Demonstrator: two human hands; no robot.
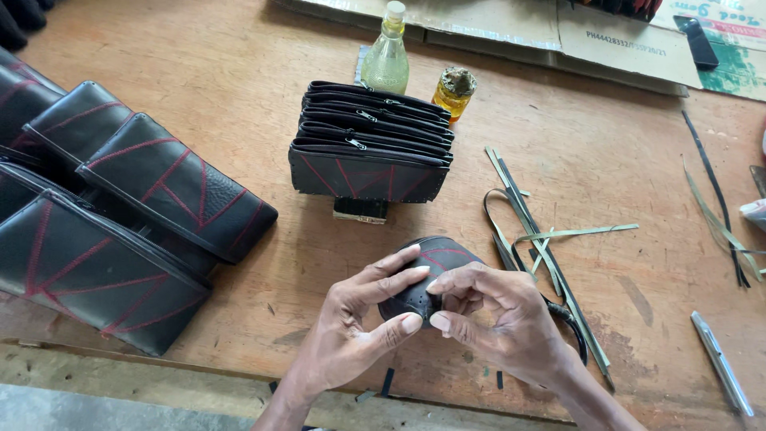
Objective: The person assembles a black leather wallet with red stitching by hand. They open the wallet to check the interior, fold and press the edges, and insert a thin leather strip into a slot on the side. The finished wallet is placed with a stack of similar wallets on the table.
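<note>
Wooden workbench [239, 72] seen from above, black wallets with red stitching [120, 215] stacked left of the hands, a zippered row [369, 144] beyond them, a curled black leather piece [431, 271] pinched between left hand [359, 323] and right hand [503, 315], trimmed strips [535, 231] lying right.

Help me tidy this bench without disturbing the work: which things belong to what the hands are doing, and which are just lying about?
In hand:
- black leather piece with red stitching, pinched by left hand and right hand

Lying about:
- upright stack of zipped wallets
- finished wallets at left
- clear bottle
- small amber jar
- leather strips
- metal pen-like tool
</note>
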